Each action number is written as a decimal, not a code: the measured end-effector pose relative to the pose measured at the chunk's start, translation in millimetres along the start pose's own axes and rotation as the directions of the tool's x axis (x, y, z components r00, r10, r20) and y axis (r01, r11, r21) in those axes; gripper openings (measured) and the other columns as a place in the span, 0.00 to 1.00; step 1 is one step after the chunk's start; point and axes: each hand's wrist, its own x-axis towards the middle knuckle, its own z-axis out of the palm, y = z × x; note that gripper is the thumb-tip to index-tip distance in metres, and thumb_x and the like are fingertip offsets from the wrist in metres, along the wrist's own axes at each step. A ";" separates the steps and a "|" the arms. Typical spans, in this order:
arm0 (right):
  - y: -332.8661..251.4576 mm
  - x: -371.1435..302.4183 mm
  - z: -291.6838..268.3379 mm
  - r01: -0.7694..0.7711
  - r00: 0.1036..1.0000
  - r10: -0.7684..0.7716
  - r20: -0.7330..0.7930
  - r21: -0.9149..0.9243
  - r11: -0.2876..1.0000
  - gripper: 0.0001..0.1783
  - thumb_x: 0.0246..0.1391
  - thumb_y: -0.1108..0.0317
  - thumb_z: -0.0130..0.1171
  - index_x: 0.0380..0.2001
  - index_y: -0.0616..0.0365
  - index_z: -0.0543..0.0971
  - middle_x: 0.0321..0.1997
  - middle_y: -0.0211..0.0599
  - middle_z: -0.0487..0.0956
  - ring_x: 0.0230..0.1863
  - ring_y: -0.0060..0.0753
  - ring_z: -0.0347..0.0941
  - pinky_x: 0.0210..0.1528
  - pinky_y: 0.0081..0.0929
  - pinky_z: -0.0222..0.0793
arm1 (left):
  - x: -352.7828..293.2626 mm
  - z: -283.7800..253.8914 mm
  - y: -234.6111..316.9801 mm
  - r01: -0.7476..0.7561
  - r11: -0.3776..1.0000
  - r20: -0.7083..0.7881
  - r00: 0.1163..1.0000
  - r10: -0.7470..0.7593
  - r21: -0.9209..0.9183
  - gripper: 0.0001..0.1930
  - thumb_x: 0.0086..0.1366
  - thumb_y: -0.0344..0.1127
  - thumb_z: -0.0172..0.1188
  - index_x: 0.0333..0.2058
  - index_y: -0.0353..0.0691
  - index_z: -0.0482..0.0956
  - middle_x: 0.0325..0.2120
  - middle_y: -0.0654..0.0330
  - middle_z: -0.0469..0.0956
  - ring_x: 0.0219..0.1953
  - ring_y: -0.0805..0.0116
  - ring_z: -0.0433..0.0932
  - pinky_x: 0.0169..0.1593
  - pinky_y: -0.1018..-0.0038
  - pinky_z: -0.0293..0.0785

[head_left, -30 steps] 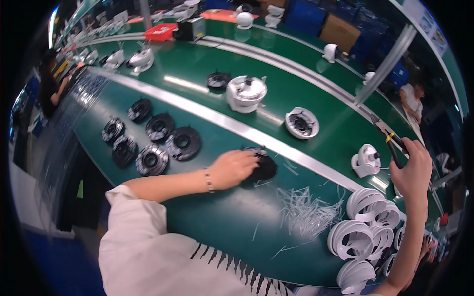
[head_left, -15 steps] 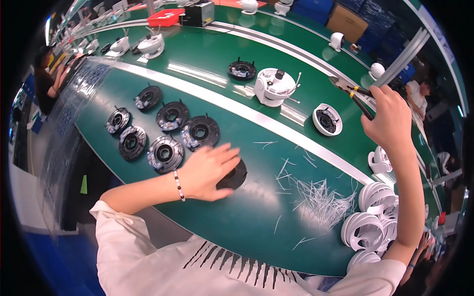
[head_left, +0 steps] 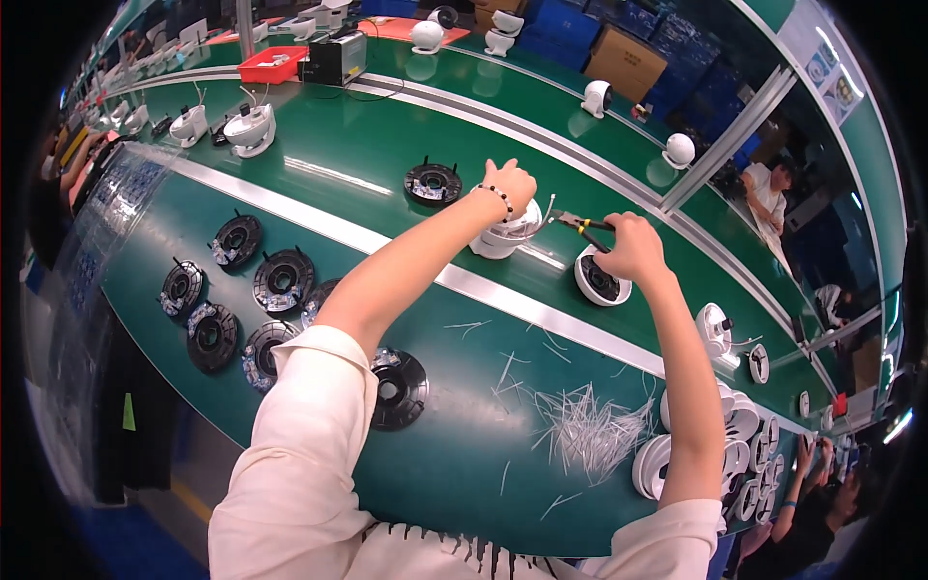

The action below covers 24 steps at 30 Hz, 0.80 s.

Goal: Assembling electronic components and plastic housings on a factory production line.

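My left hand (head_left: 509,186), with a beaded bracelet on the wrist, reaches over the top of a white rounded housing (head_left: 496,242). Its fingers curl over the far side and are partly hidden. In my right hand (head_left: 633,249) is a pair of cutting pliers (head_left: 584,225) with black and yellow handles, its jaws pointing left toward the housing. Just below the pliers sits a white bowl-shaped shell (head_left: 588,289) with a black part (head_left: 601,277) inside. A black round base (head_left: 432,183) with two upright prongs lies left of the housing. Near my left upper arm rests another black disc (head_left: 404,394).
Several black discs with small circuit boards, one of them a disc (head_left: 284,281), lie at left. Thin white strips (head_left: 592,432) are heaped at right center, beside stacked white rings (head_left: 653,465). A pale rail (head_left: 522,296) crosses the bench. A red tray (head_left: 274,66) stands far back.
My left hand has left the black disc and moved up and right to the white housing. My right hand, with the pliers, has come left and lower, nearer the housing. The view has shifted.
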 end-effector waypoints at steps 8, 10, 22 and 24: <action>-5.4 2.2 20.3 0.067 0.993 -0.064 0.100 -0.020 0.998 0.22 0.25 0.62 0.61 0.30 0.58 0.75 0.32 0.42 0.72 0.38 0.41 0.69 0.38 0.33 0.66 | 0.9 3.6 19.7 -0.094 0.988 -0.055 0.993 0.101 0.119 0.08 0.46 0.34 0.61 0.28 0.48 0.79 0.49 0.60 0.66 0.59 0.56 0.53 0.53 0.39 0.49; -5.8 1.2 21.7 0.042 0.991 -0.040 0.129 -0.018 0.999 0.21 0.25 0.62 0.61 0.30 0.58 0.76 0.32 0.42 0.72 0.38 0.41 0.69 0.39 0.33 0.65 | 4.2 6.6 25.7 -0.100 0.975 -0.011 0.994 0.104 0.196 0.11 0.45 0.34 0.61 0.32 0.46 0.78 0.49 0.59 0.65 0.60 0.56 0.51 0.53 0.40 0.49; 5.5 -11.2 20.2 -0.011 0.990 0.010 0.141 0.011 1.000 0.17 0.25 0.64 0.60 0.25 0.60 0.77 0.29 0.45 0.74 0.36 0.44 0.71 0.38 0.35 0.69 | 2.1 -1.4 50.2 -0.234 0.965 -0.075 0.967 0.243 0.119 0.04 0.43 0.30 0.61 0.22 0.46 0.80 0.51 0.62 0.64 0.60 0.56 0.49 0.55 0.41 0.47; 4.6 -14.1 15.6 -0.015 0.988 0.020 0.151 -0.031 0.999 0.16 0.25 0.65 0.59 0.23 0.61 0.77 0.28 0.46 0.74 0.34 0.45 0.72 0.37 0.35 0.70 | 4.2 1.2 54.9 -0.227 0.964 -0.100 0.965 0.242 0.137 0.04 0.44 0.30 0.61 0.22 0.46 0.80 0.51 0.62 0.65 0.60 0.56 0.50 0.55 0.40 0.46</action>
